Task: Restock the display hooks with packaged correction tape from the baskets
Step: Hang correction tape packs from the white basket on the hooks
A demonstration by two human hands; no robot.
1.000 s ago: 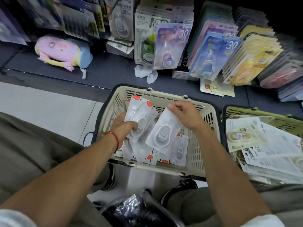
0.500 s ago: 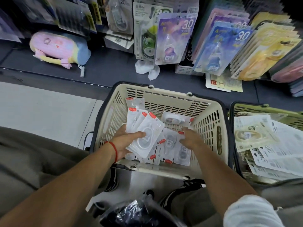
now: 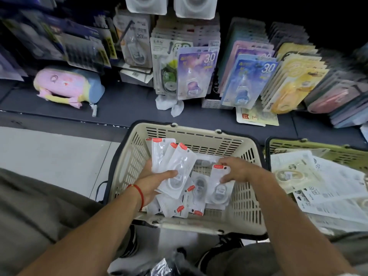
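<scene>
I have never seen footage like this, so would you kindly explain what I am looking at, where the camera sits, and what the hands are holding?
There is no machine here. A person wears a wide-angle camera on the head, so this one view looks forward and down at their own bare arms.

The left hand, with a red string at the wrist, holds a fanned stack of white packets of correction tape. The right hand has its grip on one more packet above the loose ones lying in the beige basket. A green basket to the right holds larger printed packs.

Beyond the baskets is a dark shelf with a pastel pouch lying on it, and rows of coloured packs hanging above, including a purple pack.
</scene>
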